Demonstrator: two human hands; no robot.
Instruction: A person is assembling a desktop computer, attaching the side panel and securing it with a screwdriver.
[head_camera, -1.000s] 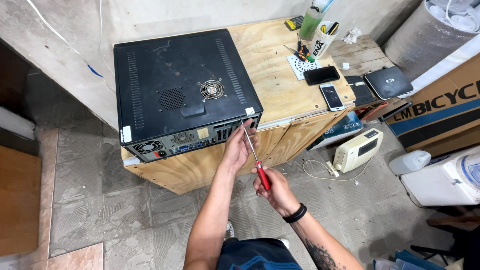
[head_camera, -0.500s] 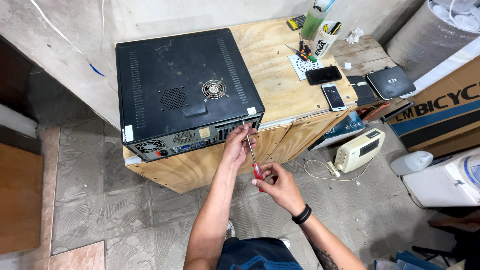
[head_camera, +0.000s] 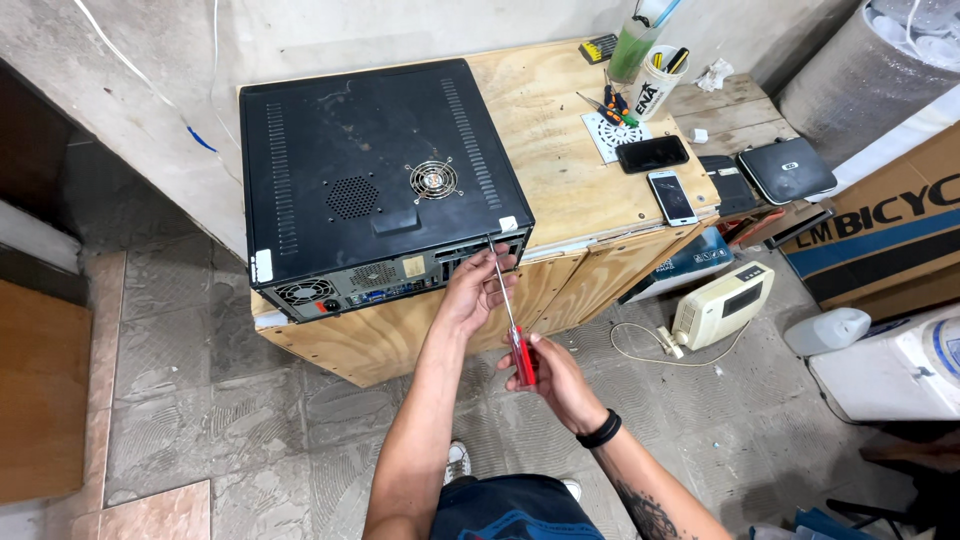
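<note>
right hand (head_camera: 555, 375) gripping red screwdriver (head_camera: 521, 352), left hand (head_camera: 475, 290) pinching its shaft, tip at computer case (head_camera: 375, 185)

**Screwdriver at the computer case's rear corner**

A black computer case (head_camera: 370, 180) lies flat on the plywood tabletop (head_camera: 560, 170). The right hand (head_camera: 550, 375) closes around a red-handled screwdriver (head_camera: 512, 325), its tip at the case's 5 o'clock corner. The left hand (head_camera: 475, 290) pinches the shaft. Two phones (head_camera: 662, 175) lie at 3 o'clock.
</note>
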